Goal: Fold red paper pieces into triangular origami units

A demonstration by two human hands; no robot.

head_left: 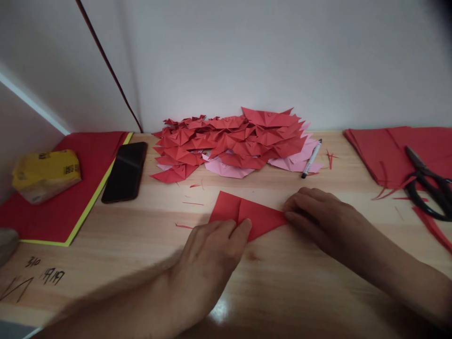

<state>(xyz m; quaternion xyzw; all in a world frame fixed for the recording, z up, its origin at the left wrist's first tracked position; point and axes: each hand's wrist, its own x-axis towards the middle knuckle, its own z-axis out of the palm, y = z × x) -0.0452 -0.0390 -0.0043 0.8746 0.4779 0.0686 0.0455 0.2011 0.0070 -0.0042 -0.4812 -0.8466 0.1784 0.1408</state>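
Observation:
A piece of folded red paper [260, 217] lies on the wooden table in front of me, with a crease near its upper left part. My left hand [215, 249] presses on its lower left side, fingers curled and thumb lying on the paper; part of the sheet is hidden under it. At the paper's pointed right corner, my right hand [314, 214] pinches the tip between thumb and fingers. Behind the paper, against the wall, is a heap of folded red paper pieces [233, 136] with some pink ones [229, 167] among them.
A black phone [125, 172] lies left, beside red and yellow sheets [95, 188] bearing a yellow-wrapped pack [47, 174]. A marker [312, 157] rests by the heap. At right, black-handled scissors [423, 179] lie on stacked red paper [377, 150]. Thin red scraps [193, 204] are scattered about.

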